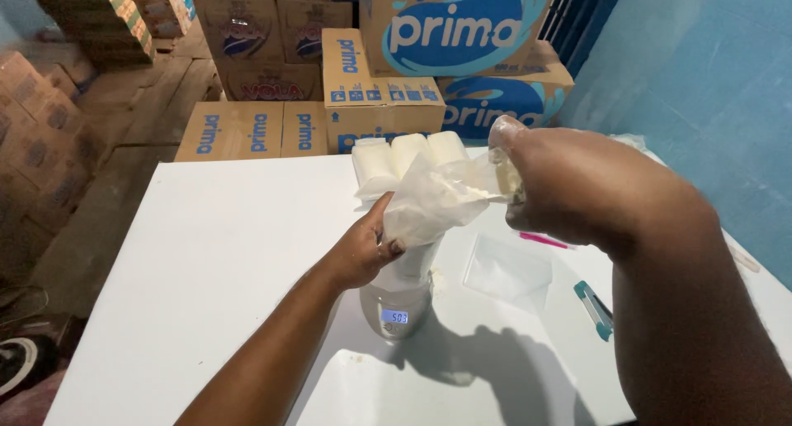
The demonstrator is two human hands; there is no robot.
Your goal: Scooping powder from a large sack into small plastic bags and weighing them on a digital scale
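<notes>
At the centre of the white counter (206, 253), on a small digital scale (396, 310): one clear plastic bag (429, 203), partly filled with pale powder. The left hand (363, 249) is closed around the bag's lower part, steadying it on the scale. The right hand (516, 178) is raised just beside the bag's mouth, fingers pinched on the upper edge of the film and seemingly some powder; how tightly that grip is closed cannot be told.

Progress, as judged: the scale display is lit, so weighing is under way; the bag is not yet sealed.

Behind: three filled white packets (408, 155) in a row, apparently done. Right of the scale: one empty flat bag (507, 269), a pink pen (544, 241), a teal cutter (594, 309). Beyond the counter: stacked cardboard cartons (379, 96), contents hidden.
</notes>
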